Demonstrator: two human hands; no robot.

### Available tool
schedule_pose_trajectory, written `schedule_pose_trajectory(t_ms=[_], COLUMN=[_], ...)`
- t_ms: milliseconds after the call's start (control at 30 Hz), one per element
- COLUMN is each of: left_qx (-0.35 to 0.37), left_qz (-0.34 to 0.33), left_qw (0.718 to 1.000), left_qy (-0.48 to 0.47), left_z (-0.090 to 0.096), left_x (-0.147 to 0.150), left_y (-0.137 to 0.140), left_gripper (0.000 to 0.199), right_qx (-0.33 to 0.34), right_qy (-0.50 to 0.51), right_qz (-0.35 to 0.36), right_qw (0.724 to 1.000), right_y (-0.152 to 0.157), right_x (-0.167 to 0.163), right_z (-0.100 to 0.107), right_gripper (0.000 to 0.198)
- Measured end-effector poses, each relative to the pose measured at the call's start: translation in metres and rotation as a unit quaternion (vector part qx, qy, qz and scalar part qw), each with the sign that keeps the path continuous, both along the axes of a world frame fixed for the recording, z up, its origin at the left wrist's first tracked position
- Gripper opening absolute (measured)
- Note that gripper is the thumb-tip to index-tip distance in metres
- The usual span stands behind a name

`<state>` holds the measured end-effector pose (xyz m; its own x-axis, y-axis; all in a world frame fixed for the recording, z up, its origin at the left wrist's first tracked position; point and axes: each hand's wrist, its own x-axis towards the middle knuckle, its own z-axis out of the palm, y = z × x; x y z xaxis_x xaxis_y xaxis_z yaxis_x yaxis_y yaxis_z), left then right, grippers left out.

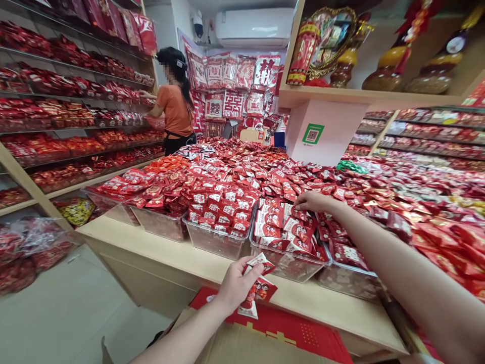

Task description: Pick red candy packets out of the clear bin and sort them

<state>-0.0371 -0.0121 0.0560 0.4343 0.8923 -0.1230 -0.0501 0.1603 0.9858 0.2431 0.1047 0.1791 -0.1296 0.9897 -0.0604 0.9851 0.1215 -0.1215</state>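
Red and white packets [266, 289], several together, are held in the left hand [234, 282], its fingers curled round them and its thumb pressed across the top. From where I stand, the right hand [313, 201] reaches farther forward, its fingers bent close together at the packets [297, 230] in a clear plastic bin [299, 267]; whether it has hold of one, I cannot tell. This bin lies just ahead of the left hand, on a pale wooden counter [176, 259]. Left of it sits a second bin [215, 245], filled with smaller red packets [223, 207]. Below the left hand is a cardboard box [246, 346], with a red panel [306, 333] near it. Beyond the right hand, a white board [328, 129] bears a green-framed square code [312, 134]. Far ahead and left of both hands, a person in an orange top [173, 107] stands at shelves [43, 196] stocked with red packets.
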Motion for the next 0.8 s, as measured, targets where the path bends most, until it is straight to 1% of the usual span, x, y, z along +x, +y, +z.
schedule_pose_trajectory(t_ms=[100,200,333,400,467,533,667,800], left_qx=[0.004,0.008,0.030,0.041,0.039,0.034,0.040,0.021], left_qz=[-0.002,-0.006,-0.009,-0.006,-0.007,-0.011,-0.010,-0.003], left_qw=[1.000,1.000,0.999,0.999,0.999,0.999,0.999,1.000], left_qy=[0.001,0.006,0.021,0.023,0.019,0.019,0.020,0.007], left_z=[0.000,-0.001,-0.001,-0.002,-0.003,-0.004,-0.005,-0.004], left_x=[-0.001,-0.001,-0.001,-0.001,0.000,0.000,0.000,0.000], left_y=[0.000,0.000,0.000,0.000,0.000,0.000,0.001,0.001], left_gripper=[0.041,0.040,0.040,0.040,0.041,0.043,0.043,0.047], right_qx=[0.007,0.032,0.065,0.047,0.005,-0.020,-0.009,-0.015], right_qy=[0.002,-0.001,-0.002,0.005,0.026,0.061,0.110,0.147], right_qz=[-0.014,-0.032,-0.036,-0.018,0.008,0.014,-0.007,-0.001], right_qw=[1.000,0.999,0.997,0.999,1.000,0.998,0.994,0.989], right_y=[-0.001,-0.005,-0.021,-0.034,-0.047,-0.055,-0.060,-0.056], right_x=[-0.008,-0.010,-0.010,-0.012,-0.015,-0.018,-0.020,-0.016], right_z=[-0.006,-0.007,-0.005,-0.006,-0.009,-0.013,-0.022,-0.027], right_gripper=[0.014,0.014,0.017,0.021,0.027,0.027,0.026,0.020])
